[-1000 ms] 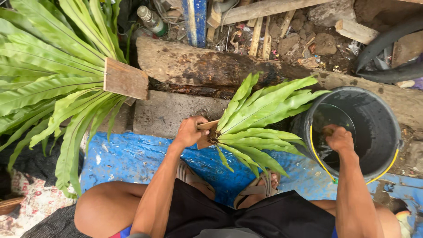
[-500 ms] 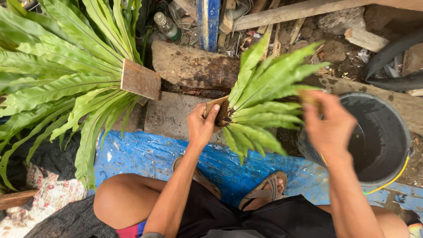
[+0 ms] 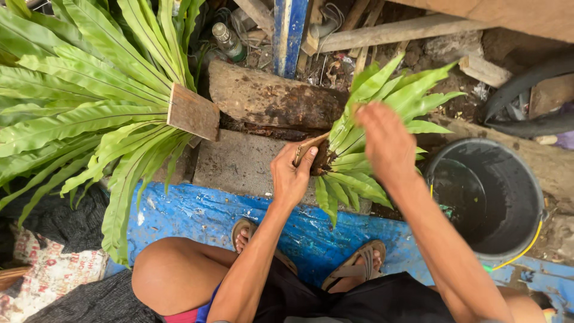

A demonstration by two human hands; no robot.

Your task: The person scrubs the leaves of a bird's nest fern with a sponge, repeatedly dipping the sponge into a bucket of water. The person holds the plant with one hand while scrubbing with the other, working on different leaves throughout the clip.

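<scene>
My left hand grips the dark root base and small wooden piece of a small fern plant, holding it upright over the concrete slab. Long green leaves fan out to the right and upward from it. My right hand is raised among the leaves, fingers spread, resting against the foliage; it is blurred. A black bucket holding water stands to the right, apart from both hands.
A large fern mounted on a wooden board spreads across the left. A rotting log lies behind the slab. A blue tarp covers the ground by my sandalled feet. Bottle, blue post, planks and rubble lie beyond.
My right hand left the bucket and came up to the small fern's leaves. My left hand lifted the plant and turned it more upright.
</scene>
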